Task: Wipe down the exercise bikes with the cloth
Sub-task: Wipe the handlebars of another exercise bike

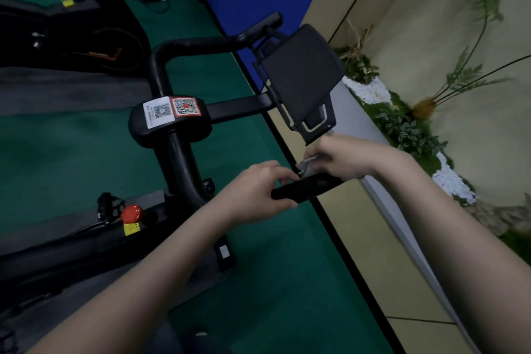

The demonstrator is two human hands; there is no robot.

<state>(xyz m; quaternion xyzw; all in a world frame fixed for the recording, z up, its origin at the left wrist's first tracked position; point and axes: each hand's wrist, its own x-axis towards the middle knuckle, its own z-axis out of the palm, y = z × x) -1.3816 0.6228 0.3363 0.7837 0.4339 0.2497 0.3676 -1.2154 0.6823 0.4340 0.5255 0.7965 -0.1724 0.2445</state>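
The near exercise bike (172, 135) occupies the centre and left of the frame, standing on green flooring (287, 282). Its black handlebar (161, 66) curves from the centre stem toward the upper middle; a second grip (304, 185) extends to the lower right of centre. A tablet holder (301, 77) is mounted above the bar at centre right. Two QR-code stickers (171, 110) sit on the stem cover, and a red knob (131, 214) sits on the frame at lower left.

The left hand (255, 195) grasps the near grip, with fingers curled around its inner end. The right hand (344, 156) pinches a grey cloth (309, 165), bunched under the fingers and pressed against the top of the same grip, just beside the left hand.

A second exercise bike (71, 23) stands at the upper left of the frame. A planter with greenery and white pebbles (370, 92) runs along the right side, beside a beige wall (474, 95).
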